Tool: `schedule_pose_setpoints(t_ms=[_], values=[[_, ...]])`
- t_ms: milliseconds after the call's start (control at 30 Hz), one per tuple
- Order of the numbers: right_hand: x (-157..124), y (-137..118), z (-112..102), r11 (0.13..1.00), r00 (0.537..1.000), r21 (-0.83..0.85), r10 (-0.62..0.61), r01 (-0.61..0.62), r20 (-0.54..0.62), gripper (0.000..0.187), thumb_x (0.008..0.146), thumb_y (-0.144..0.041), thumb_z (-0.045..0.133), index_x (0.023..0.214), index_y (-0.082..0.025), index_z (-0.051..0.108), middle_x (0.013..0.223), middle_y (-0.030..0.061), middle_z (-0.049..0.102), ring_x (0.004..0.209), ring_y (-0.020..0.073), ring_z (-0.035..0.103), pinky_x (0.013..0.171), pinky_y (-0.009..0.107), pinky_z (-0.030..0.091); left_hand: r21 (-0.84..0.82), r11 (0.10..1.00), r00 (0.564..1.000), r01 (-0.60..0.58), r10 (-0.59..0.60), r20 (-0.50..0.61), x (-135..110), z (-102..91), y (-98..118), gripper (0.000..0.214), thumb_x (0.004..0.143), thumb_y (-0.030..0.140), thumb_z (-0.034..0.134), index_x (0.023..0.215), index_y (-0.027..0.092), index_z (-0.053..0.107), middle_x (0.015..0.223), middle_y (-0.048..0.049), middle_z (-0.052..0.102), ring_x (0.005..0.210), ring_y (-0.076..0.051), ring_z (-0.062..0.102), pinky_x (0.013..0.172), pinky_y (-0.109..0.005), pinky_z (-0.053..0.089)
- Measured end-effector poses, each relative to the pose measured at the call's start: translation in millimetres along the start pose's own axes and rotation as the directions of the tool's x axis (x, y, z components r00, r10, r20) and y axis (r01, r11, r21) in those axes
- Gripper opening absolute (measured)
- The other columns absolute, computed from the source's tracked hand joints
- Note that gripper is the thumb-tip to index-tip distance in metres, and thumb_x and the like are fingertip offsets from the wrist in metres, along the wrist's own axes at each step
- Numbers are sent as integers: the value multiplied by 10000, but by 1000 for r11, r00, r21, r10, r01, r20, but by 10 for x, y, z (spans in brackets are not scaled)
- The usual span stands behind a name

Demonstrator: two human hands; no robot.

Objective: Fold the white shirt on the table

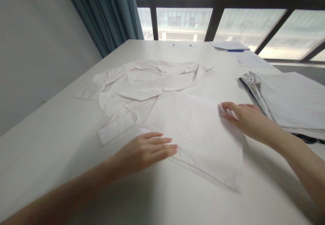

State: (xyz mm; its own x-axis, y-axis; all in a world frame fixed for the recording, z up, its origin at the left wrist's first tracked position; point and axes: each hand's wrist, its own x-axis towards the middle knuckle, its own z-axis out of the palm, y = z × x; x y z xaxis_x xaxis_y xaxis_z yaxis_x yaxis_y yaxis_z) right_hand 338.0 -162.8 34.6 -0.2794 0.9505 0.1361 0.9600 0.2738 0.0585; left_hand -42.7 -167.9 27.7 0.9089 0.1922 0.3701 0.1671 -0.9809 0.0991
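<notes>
A white long-sleeved shirt lies spread on the white table, its near part smooth and its far part loosely wrinkled. My left hand rests on the near left edge of the cloth, fingers stretched out and flat. At the right edge, my right hand touches the fabric with thumb and forefinger apart; the cloth creases slightly there. One sleeve with its cuff lies bent to the left of the smooth part. The near hem runs slantwise toward me.
To the right is a stack of folded white garments with dark cloth beneath. Papers and a blue pen lie at the far right of the table. Beyond stand a window and a blue curtain.
</notes>
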Motion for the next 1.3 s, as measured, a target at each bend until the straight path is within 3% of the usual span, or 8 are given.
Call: schedule_pose_setpoints(t_ms=[133, 300, 433, 567, 800, 933, 1133, 1300], values=[[-129, -86, -184, 988, 997, -154, -16, 27, 72, 400, 973, -342, 328, 797, -192, 654, 532, 50, 637, 524, 231, 627, 888, 494, 401, 84, 987, 990, 135, -131, -51, -79, 12, -207, 281, 1022, 122, 381, 1178, 174, 609, 1066, -18, 747, 1145, -152, 640, 1096, -351, 389], [-147, -143, -325, 977, 995, -212, 12, 10, 103, 492, 944, -325, 350, 481, -233, 488, 424, 55, 539, 499, 238, 582, 780, 459, 428, 188, 970, 988, 154, -147, -54, -76, 41, -236, 275, 1012, 146, 413, 1195, 174, 617, 1178, -56, 704, 1234, -210, 572, 1104, -421, 374], [-55, -132, -271, 974, 982, -151, 180, -169, 61, 370, 924, -368, 383, 704, -234, 649, 526, 62, 617, 581, 267, 611, 639, 391, 416, 204, 975, 996, 90, -85, -34, -16, 47, -96, 298, 1018, 158, 404, 1222, 195, 618, 1226, -58, 676, 1222, -211, 568, 1059, -394, 427], [50, -72, -100, 934, 955, 197, 288, -297, 73, 361, 880, -394, 424, 1063, -207, 673, 826, 85, 727, 685, 245, 647, 616, 346, 433, 205, 975, 996, 82, -74, -42, -3, 56, -37, 285, 1012, 150, 417, 1209, 184, 621, 1193, -65, 690, 1146, -199, 613, 998, -376, 488], [96, -17, 47, 756, 946, 571, 286, -319, 149, 455, 897, -525, 409, 994, -203, 715, 862, 76, 730, 816, 258, 658, 719, 365, 489, 161, 979, 991, 129, -121, -59, -23, 87, -75, 267, 1016, 129, 383, 1138, 134, 620, 1127, -73, 712, 1105, -184, 644, 1015, -376, 503], [56, -55, -6, 594, 930, 719, 170, -362, 327, 491, 878, -621, 460, 946, -220, 736, 769, 40, 712, 753, 250, 646, 658, 359, 523, 85, 985, 988, 149, -144, -52, -50, 100, -116, 254, 1016, 150, 393, 1134, 144, 618, 1114, -72, 712, 1142, -181, 632, 1055, -379, 479], [58, -200, -33, 297, 928, 880, 157, -371, 338, 356, 894, -554, 508, 1007, -280, 706, 909, 26, 729, 885, 238, 679, 807, 383, 552, 5, 991, 990, 134, -134, -32, -84, 104, -169, 252, 1009, 162, 424, 1170, 165, 618, 1167, -74, 699, 1200, -186, 604, 1086, -388, 455], [65, -242, 34, 149, 883, 884, 247, -442, 399, 271, 868, -469, 577, 1008, -251, 657, 795, 35, 715, 701, 220, 678, 596, 347, 552, 33, 996, 996, 88, -88, -22, -87, 80, -170, 284, 1012, 140, 403, 1179, 173, 630, 1184, -76, 696, 1228, -200, 585, 1087, -412, 456]])
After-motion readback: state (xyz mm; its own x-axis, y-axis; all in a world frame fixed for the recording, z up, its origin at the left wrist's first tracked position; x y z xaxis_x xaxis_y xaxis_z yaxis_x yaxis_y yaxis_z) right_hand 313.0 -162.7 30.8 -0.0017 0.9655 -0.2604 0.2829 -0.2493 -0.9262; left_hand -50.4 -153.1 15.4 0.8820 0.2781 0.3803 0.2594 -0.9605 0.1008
